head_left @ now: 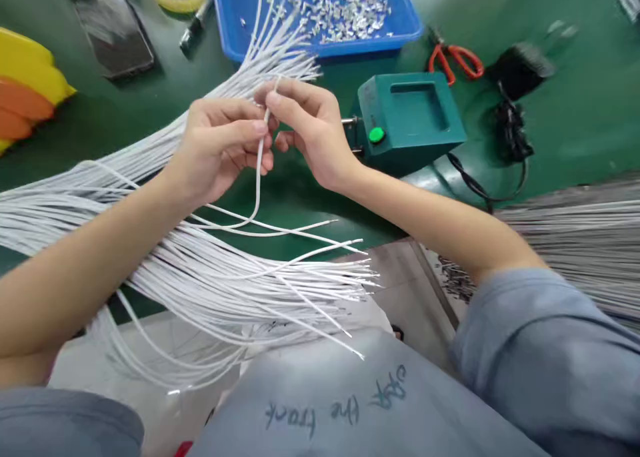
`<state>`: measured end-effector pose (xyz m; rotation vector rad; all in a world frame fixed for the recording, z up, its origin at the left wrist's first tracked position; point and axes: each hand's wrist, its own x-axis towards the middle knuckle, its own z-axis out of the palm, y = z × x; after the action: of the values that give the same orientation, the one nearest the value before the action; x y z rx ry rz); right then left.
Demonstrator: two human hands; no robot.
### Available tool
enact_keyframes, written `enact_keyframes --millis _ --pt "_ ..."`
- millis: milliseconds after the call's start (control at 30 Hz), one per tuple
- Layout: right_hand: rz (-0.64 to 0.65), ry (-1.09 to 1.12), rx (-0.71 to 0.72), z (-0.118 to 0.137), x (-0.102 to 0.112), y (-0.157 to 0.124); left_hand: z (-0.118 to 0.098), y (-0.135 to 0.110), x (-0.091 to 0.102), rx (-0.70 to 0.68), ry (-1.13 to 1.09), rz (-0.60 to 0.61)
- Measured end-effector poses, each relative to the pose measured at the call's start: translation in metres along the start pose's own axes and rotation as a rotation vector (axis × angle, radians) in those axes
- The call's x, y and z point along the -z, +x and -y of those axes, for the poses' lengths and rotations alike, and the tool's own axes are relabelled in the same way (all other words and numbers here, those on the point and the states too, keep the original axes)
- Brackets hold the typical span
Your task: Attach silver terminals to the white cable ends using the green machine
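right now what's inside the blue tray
Small shiny pieces lie scattered in the blue tray; white wires cover part of its left side, hiding what's beneath.

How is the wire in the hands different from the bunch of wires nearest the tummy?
The held wire is just one strand, while the near bunch has many. The held wire's upper part is pinched between the fingers of the left hand and right hand; the near bunch has loose tips. The held wire bends sharply upward, but the near bunch mostly spreads in long, gentle curves. Both are white and thin-stranded.
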<state>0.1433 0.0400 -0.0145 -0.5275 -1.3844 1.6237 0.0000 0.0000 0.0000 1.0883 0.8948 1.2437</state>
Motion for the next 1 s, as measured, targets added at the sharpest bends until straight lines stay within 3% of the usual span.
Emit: enact_keyframes --millis 233,300,400,433,500,533,567,600,667,767,867,1000 --pt "0.023 -0.188 -0.073 0.007 -0.001 0.001 0.010 0.005 0.008 -0.121 0.152 0.066" --pt "0.000 -0.174 -0.074 0.007 -0.002 0.002 0.010 0.005 0.011 -0.317 0.335 -0.057" --pt "-0.042 -0.191 -0.044 0.000 -0.002 0.007 0.000 -0.014 0.000 -0.814 0.806 -0.244" --pt "-0.035 -0.214 -0.046 -0.003 -0.002 0.009 -0.004 -0.025 -0.008 -0.867 0.985 -0.062" --pt "0.002 -0.253 -0.063 -0.008 -0.001 0.012 -0.009 -0.051 -0.029 -0.785 1.101 0.305" --pt "0.026 -0.265 -0.075 -0.010 -0.001 0.013 -0.008 -0.062 -0.039 -0.740 1.148 0.574" --pt "0.042 -0.275 -0.087 -0.011 -0.001 0.013 -0.005 -0.072 -0.048 -0.713 1.176 0.720" --pt "0.058 -0.282 -0.100 -0.012 -0.001 0.012 0.001 -0.079 -0.054 -0.689 1.213 0.792" --pt "0.073 -0.283 -0.120 -0.011 -0.003 0.009 0.014 -0.086 -0.061 -0.669 1.290 0.845" --pt "0.099 -0.240 -0.109 -0.011 -0.008 0.003 0.026 -0.085 -0.063 -0.704 1.371 0.801" --pt "0.118 -0.203 -0.101 -0.013 -0.010 0.001 0.026 -0.082 -0.064 -0.786 1.396 0.764" --pt "0.106 -0.209 -0.146 -0.014 -0.008 0.002 0.023 -0.083 -0.067 -0.801 1.460 0.826"
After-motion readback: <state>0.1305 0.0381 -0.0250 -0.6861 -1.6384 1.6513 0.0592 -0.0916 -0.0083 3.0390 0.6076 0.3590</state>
